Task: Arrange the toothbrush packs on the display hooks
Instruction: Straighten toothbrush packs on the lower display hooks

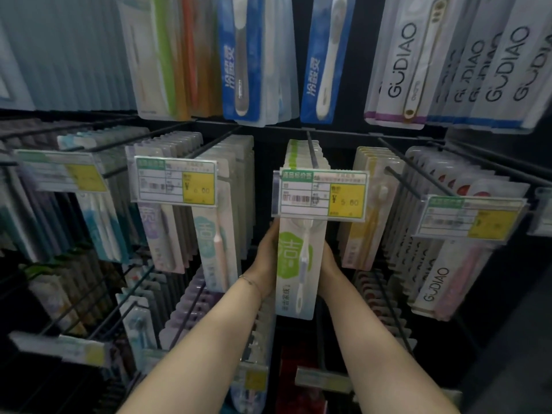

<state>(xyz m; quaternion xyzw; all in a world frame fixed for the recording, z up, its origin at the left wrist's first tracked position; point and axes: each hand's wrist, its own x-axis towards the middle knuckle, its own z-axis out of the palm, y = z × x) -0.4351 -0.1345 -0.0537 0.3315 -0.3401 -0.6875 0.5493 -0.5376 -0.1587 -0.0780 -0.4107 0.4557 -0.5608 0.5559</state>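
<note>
- My left hand (266,258) comes up from 7 o'clock on a bare forearm. Its fingers stretch straight up along the left edge of the green toothbrush pack (298,264), touching it, not curled.
- A thin bracelet (250,281) sits on that wrist.
- My right hand (327,262) comes in from 5 o'clock against the pack's right edge. Its fingers are hidden behind the pack, so I cannot tell whether it grips.
- The green toothbrush pack hangs upright between the two hands at the centre of my view, with a white brush behind clear plastic. Its top is covered by a price tag (321,194) with a yellow panel.
- At 12 o'clock from the tag, a black hook (312,150) runs back through a row of matching packs (300,158).
- At 9 o'clock hang pale packs with a pink brush (217,245) under a second price tag (176,181).
- At 3 o'clock is a row of yellowish packs (367,210), and beyond it white GUDIAO packs (436,283).
- Higher up, blue packs (239,55) hang at 12 o'clock and more GUDIAO packs (418,61) at 1 o'clock.
- Everything hangs from a black display wall (358,70). More rows fill the hooks below, too blurred to read.
</note>
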